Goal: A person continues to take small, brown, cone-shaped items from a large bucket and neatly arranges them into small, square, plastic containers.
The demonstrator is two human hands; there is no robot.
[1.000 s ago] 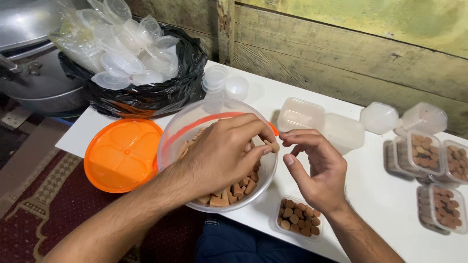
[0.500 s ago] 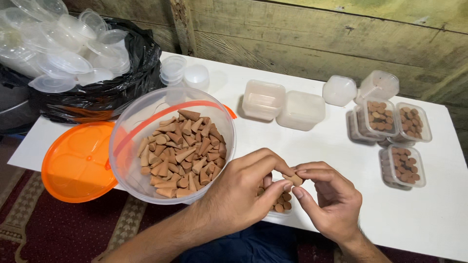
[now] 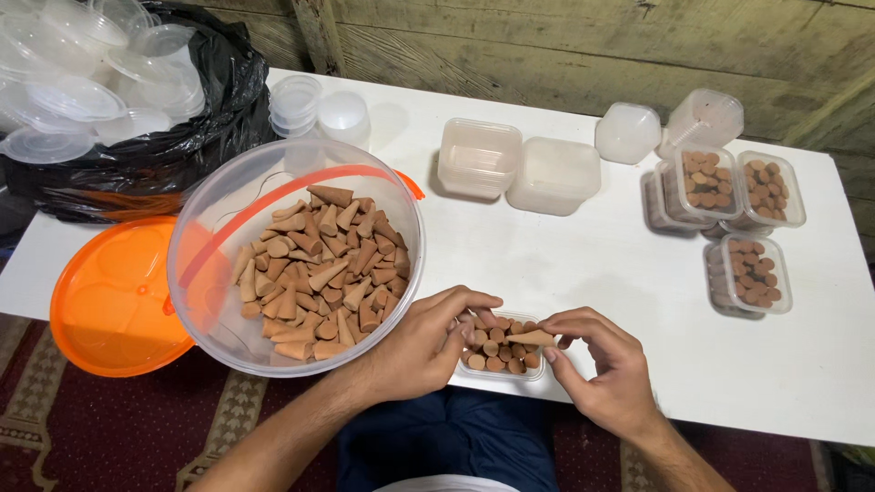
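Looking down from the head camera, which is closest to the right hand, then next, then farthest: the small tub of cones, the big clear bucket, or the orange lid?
From the right hand:
1. Small tub of cones, right at its fingers, near the table's front edge.
2. Big clear bucket, further to the left, past the left hand.
3. Orange lid, farthest, at the table's left end, partly under the bucket.

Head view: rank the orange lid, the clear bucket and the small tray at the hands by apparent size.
1. Clear bucket
2. Orange lid, partly hidden under the bucket, so its rank is unsure
3. Small tray, clearly smallest
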